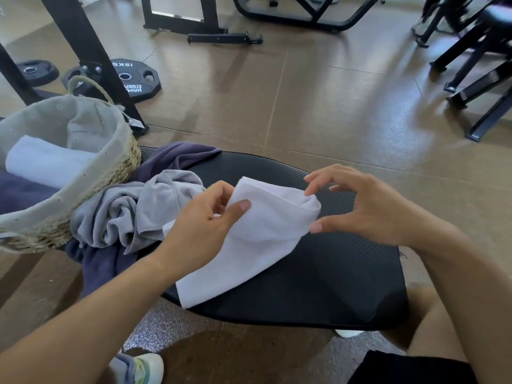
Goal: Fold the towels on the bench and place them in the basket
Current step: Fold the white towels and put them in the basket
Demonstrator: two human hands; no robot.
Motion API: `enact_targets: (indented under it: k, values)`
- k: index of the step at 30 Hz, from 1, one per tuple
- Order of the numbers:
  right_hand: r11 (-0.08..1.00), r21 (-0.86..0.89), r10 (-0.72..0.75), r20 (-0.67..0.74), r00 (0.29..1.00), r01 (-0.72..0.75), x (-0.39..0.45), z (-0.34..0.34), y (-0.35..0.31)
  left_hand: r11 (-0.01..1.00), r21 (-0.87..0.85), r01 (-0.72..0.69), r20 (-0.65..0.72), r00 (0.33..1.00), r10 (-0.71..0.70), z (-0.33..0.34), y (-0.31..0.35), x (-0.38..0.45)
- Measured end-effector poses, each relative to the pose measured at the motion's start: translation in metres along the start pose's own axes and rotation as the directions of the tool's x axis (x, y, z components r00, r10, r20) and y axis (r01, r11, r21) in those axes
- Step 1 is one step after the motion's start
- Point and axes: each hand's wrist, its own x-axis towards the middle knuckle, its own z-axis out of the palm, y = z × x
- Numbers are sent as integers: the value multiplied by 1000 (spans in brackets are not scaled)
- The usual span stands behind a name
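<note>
We are partway through. One rolled white towel (47,162) already lies inside the basket (122,151), which sits at the ten o'clock end of the bench (318,273), partly on top of a purple towel (177,157).

Right now we hold a second white towel, the one in hand (249,245), over the middle of the bench. Our left hand (205,225) pinches its upper left edge, thumb pressed on top and fingers curled behind the cloth. Our right hand (368,206) meets the folded corner at three o'clock from the left hand, index fingertip and thumb tip touching the fold, the other fingers spread and loose above it. Whether that hand truly pinches the cloth or only steadies it, we cannot tell. The towel looks folded at least once along its top; its lower end trails toward six o'clock and rests on the bench edge.

Still to do, we judge: finish folding this towel and put it in the basket. Then comes the grey towel (133,212), crumpled in a heap at nine o'clock from our left hand, just beside the basket. Under it and the basket lies the purple towel, spread out and hanging off the bench edge toward seven o'clock. So one towel is stowed, one is in progress, and two look untouched.
</note>
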Motion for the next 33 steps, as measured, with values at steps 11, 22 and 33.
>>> enact_targets:
  k: [11,22,33]
  values:
    - [998,-35,-54,-84,995,51,6,10,13,999,-32,13,-67,998,-15,-2,1,1]
    - [985,-38,-169,-120,978,166,3,10,5,998,-45,34,-109,993,-39,-3,-4,3]
    - [961,-252,-108,36,993,114,1,12,9,997,80,-8,-42,999,11,-6,-5,-3]
